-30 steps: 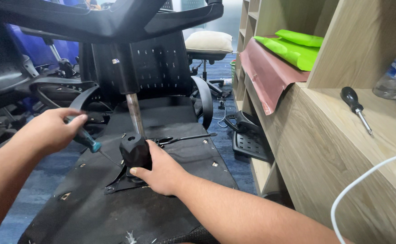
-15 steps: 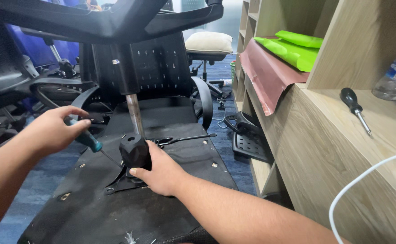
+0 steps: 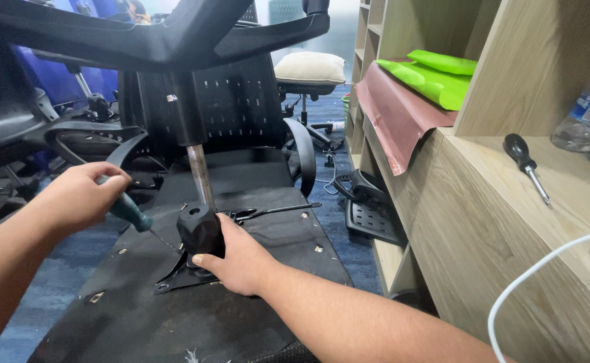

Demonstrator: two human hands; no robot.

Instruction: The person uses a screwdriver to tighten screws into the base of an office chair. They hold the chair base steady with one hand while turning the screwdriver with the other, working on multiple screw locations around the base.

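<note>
An office chair lies upside down, its black seat underside [image 3: 241,309] facing up. A chrome gas cylinder [image 3: 201,176] rises from a black mechanism housing [image 3: 199,228] on a metal plate. My right hand [image 3: 238,259] grips that housing from the right. My left hand [image 3: 80,198] is shut on a green-handled screwdriver [image 3: 132,214], its thin shaft angled down toward the plate beside the housing. The chair's black star base [image 3: 160,37] spreads overhead.
A wooden shelf unit [image 3: 483,222] stands at the right with a black-handled screwdriver [image 3: 525,163], a plastic bottle [image 3: 587,111], a white cable [image 3: 544,269], green sheets [image 3: 436,77] and a reddish sheet [image 3: 396,121]. More chairs stand behind and at left.
My left hand and the screwdriver have shifted slightly. The right hand stays on the housing.
</note>
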